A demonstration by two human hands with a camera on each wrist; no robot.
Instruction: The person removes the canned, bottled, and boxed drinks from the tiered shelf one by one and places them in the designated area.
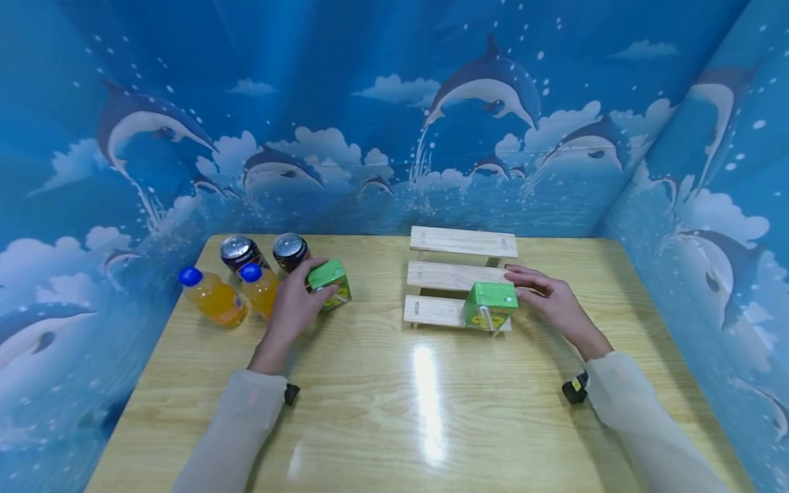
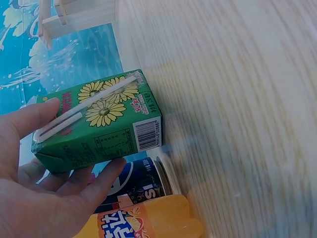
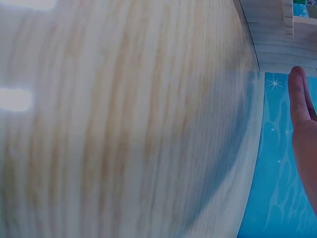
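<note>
My left hand (image 1: pixel 294 300) grips a green drink carton (image 1: pixel 329 282) printed with yellow flowers, at the left of the table. In the left wrist view the thumb lies on the straw side of this carton (image 2: pixel 101 111), the fingers underneath. A second green drink carton (image 1: pixel 491 305) stands upright on the lowest step of a pale wooden three-step rack (image 1: pixel 434 309). Just right of it is my right hand (image 1: pixel 555 301), its fingertips close to the carton's right side. Straight fingers (image 3: pixel 297 94) show beside the rack in the right wrist view.
Two orange drink bottles (image 1: pixel 216 299) with blue caps and two dark cans (image 1: pixel 240 252) stand at the table's left, close beside my left hand. The wooden table (image 1: pixel 370 397) ends at a blue dolphin-print curtain (image 1: pixel 370 89) behind and at both sides.
</note>
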